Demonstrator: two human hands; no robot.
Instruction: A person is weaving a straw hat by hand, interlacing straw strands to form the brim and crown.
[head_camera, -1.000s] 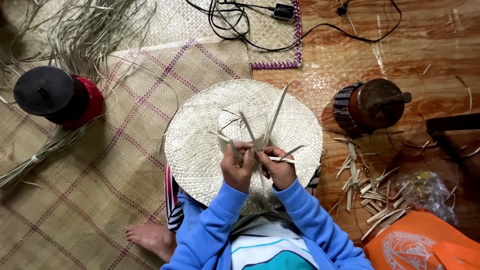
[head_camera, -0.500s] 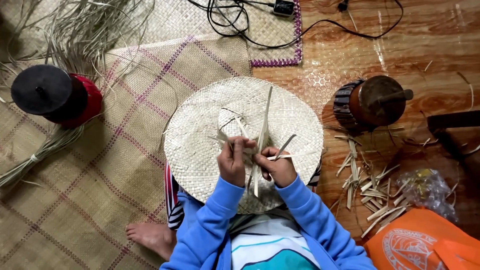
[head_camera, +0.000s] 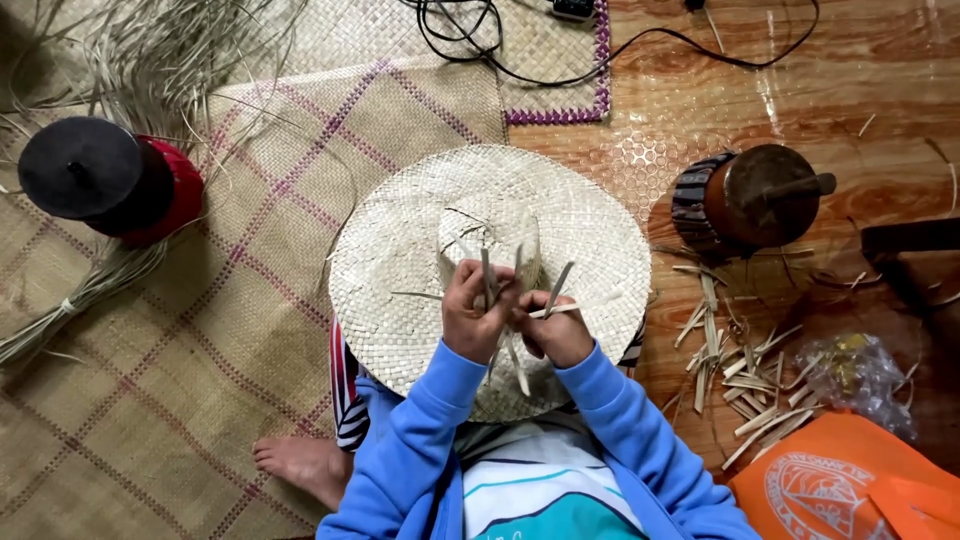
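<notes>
Far left, a bundle of reeds (head_camera: 70, 305) lies across the mat (head_camera: 200, 380), tied so the strands stay together near me. Above it stands a black-lidded red pot (head_camera: 105, 185), off to the side of my work.

The woven hat (head_camera: 420, 260) rests on my lap, crown towards me, so the loose ends stand up where I can reach them. My left hand (head_camera: 472, 318) is clenched around a few upright strips (head_camera: 488, 280), pinching them so the weave stays tight. My right hand (head_camera: 556, 325), just beside it, grips one strip (head_camera: 572, 307) that pokes out sideways to the right, kept apart from the rest.

Right of the hat, offcuts (head_camera: 735, 375) litter the wood floor (head_camera: 880, 90) by my knee. A striped drum (head_camera: 745, 200) sits beyond them, and an orange bag (head_camera: 850, 485) lies in the near corner.
</notes>
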